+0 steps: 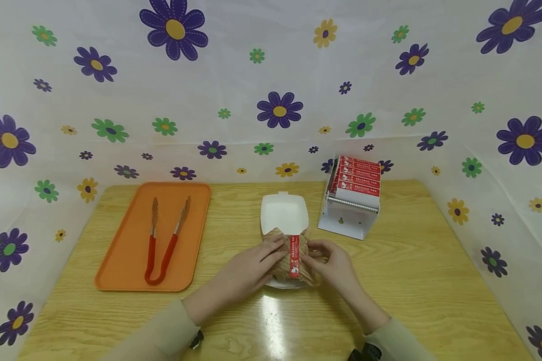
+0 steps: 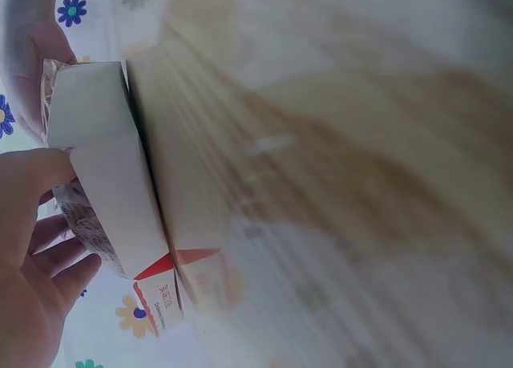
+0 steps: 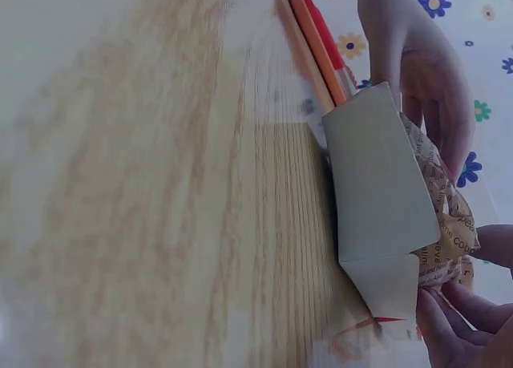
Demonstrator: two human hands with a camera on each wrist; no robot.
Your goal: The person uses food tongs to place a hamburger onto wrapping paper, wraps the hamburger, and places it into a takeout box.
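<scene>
A packet wrapped in brown printed paper sits in an open white takeaway box, whose lid is folded back away from me. A red label strip runs down the packet's top. My left hand rests on the packet's left side with its fingers extended. On the right side, my right hand pinches the paper wrapping between thumb and fingers. In the right wrist view, crumpled paper rises above the box wall. The left wrist view shows the box with a red-edged flap.
An orange tray lies on the left of the wooden table, bearing red-handled tongs. Behind and right of the box stands a metal dispenser holding red labels. A flowered cloth hangs behind and at both sides.
</scene>
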